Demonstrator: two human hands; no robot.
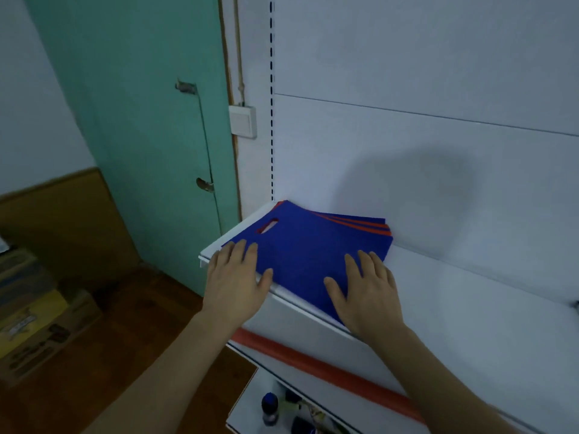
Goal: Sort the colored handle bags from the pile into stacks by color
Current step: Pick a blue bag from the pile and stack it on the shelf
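pile point(313, 245): flat handle bags, blue on top, orange edges showing between layers at the back right. lies on the shelf point(454, 292) at its left end, near the front left corner, skewed to the shelf edge; near corner overhangs the front edge slightly. long axis appears to run from front edge toward the back wall, leaning right. handle cut-out point(268, 226) toward the left edge, orange showing through it.

left hand point(236, 274): flat, fingers straight and spread, grip wide, holding nothing. fingertips rest on the pile's near left corner, palm over the shelf's front left corner.

right hand point(365, 286): flat, fingers straight, grip wide, holding nothing. presses on the pile's near right part, wrist over the front edge.

relation: pile lies directly ahead of both hands, under the fingertips; each hand equally near, one per near corner. judged step: steadying or squaring the pile before lifting off the top blue bag. no sorted stacks visible yet.

room for stacks: bare shelf to the right of the pile.

surroundings: back wall just behind the pile; green door point(141, 120) and wall switch point(242, 121) to the left; lower shelf with an orange strip point(329, 369) and small bottles point(270, 408) beneath; cardboard boxes point(37, 308) on the floor at left. nothing stands on the pile.
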